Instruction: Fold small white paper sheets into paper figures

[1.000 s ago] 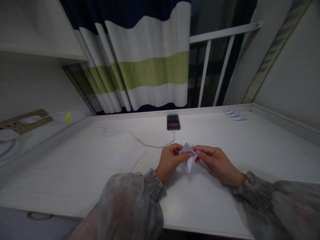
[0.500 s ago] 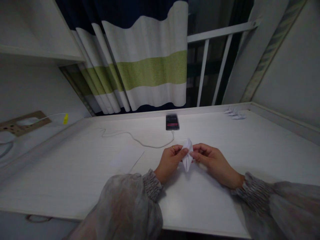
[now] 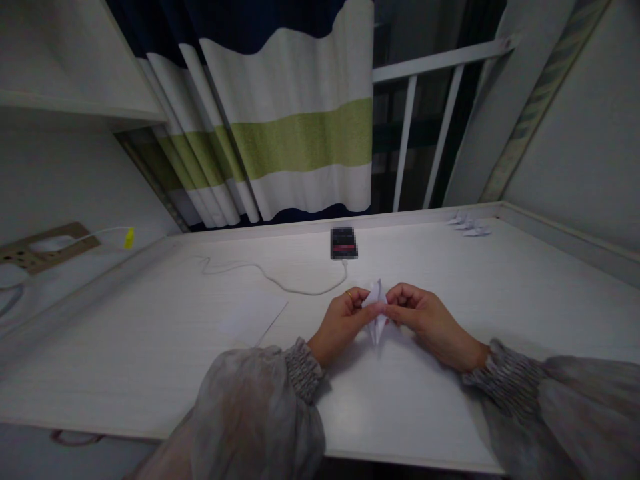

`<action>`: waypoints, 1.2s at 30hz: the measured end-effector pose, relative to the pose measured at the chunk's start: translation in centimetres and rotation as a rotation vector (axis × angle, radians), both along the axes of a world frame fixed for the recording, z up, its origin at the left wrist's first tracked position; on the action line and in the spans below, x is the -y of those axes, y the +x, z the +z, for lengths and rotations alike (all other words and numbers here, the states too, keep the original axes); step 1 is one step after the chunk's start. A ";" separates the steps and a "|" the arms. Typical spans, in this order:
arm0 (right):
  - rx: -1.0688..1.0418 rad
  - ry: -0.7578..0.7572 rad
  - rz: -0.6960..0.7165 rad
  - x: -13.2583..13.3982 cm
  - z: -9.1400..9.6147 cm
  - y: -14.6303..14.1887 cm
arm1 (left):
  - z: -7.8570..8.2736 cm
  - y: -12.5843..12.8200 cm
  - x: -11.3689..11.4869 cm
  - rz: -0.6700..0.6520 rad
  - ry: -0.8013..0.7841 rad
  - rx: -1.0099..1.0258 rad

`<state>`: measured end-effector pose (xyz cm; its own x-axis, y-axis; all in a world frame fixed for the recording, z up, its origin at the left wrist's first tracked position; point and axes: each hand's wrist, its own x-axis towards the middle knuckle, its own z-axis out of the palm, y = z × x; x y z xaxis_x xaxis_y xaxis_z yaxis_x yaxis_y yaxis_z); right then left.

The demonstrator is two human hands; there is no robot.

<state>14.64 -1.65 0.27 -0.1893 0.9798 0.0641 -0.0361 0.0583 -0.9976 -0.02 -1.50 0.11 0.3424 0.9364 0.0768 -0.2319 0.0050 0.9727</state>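
Note:
A small white piece of folded paper (image 3: pixel 377 327), pointed at top and bottom, is held upright just above the desk. My left hand (image 3: pixel 345 320) pinches its left side, thumb pressed across the front. From the other side, my right hand (image 3: pixel 425 320) grips the right edge between thumb and fingers. Both thumb tips nearly meet at the middle of the paper. The fingers behind it are partly hidden. Left of my left hand, a stack of white paper sheets (image 3: pixel 253 317) lies on the desk.
Past my hands lies a dark, pixelated device (image 3: pixel 343 243) with a white cable (image 3: pixel 300 292) trailing left. Several small folded paper pieces (image 3: pixel 469 225) sit at the desk's back right corner. A wall socket strip (image 3: pixel 50 250) is at left, and a striped curtain (image 3: pixel 300 140) hangs behind.
The folded paper's upper part has become narrower, with its flaps angled differently. My left thumb has slid right across it, closer to my right thumb. Items on the desk stay put.

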 end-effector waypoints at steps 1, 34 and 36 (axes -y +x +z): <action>-0.007 0.006 0.000 0.0 0.0 0.0 | 0.1 0.0 0.1 -0.009 -0.016 0.011; 0.020 0.093 -0.003 0.2 0.2 0.5 | -0.2 -0.2 0.0 -0.150 -0.081 -0.142; 0.011 0.092 -0.008 0.2 0.3 0.5 | -0.3 -0.2 0.0 -0.148 -0.092 -0.141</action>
